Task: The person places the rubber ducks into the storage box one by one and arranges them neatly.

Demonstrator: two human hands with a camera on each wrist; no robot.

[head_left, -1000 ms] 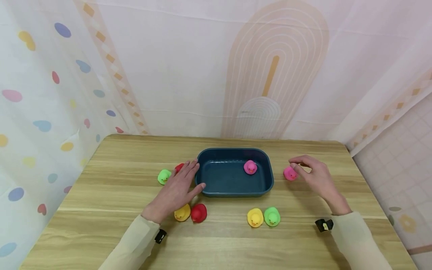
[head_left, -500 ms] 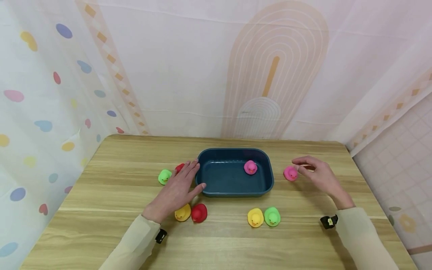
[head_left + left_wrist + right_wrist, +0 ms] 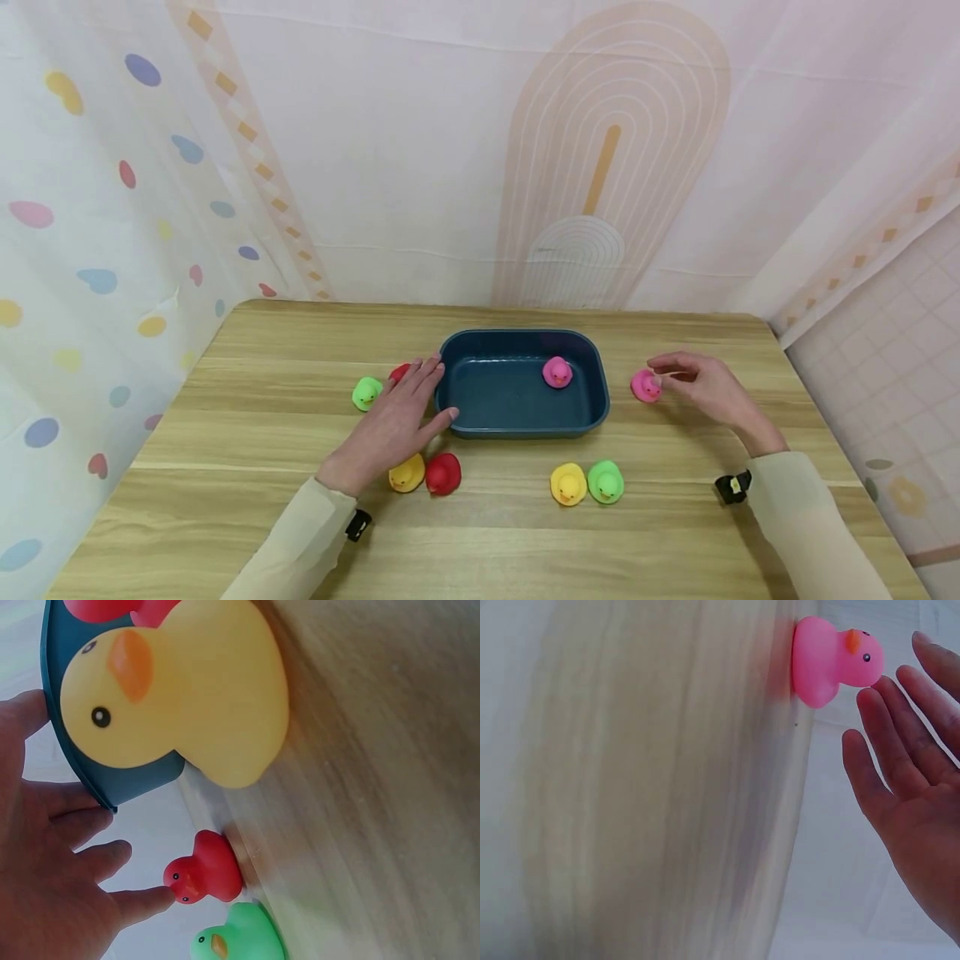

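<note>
On the left rim of a dark blue basin (image 3: 495, 396) rest the straight fingers of my left hand (image 3: 384, 429), thumb spread at the near corner. Beyond the basin's right side sits a pink rubber duck (image 3: 642, 387). My right hand (image 3: 708, 390) hovers beside it, thumb and index finger apart. In the right wrist view its extended fingers are close to the pink duck (image 3: 817, 664) without gripping it; contact is unclear. Another pink duck (image 3: 557, 372) sits inside the basin. The left wrist view has a yellow duck (image 3: 232, 690) large in front.
Left of the basin are a green duck (image 3: 366, 393) and a red duck (image 3: 399, 372), partly hidden by the left hand. A yellow duck (image 3: 406, 475) and red duck (image 3: 443, 474) sit front left; another yellow duck (image 3: 567, 484) and green duck (image 3: 605, 482) front right. A curtain (image 3: 405, 167) hangs behind the table.
My right hand has shifted slightly right and toward me, its thumb moving off the pink duck's head. The left hand, basin and ducks have stayed in place.
</note>
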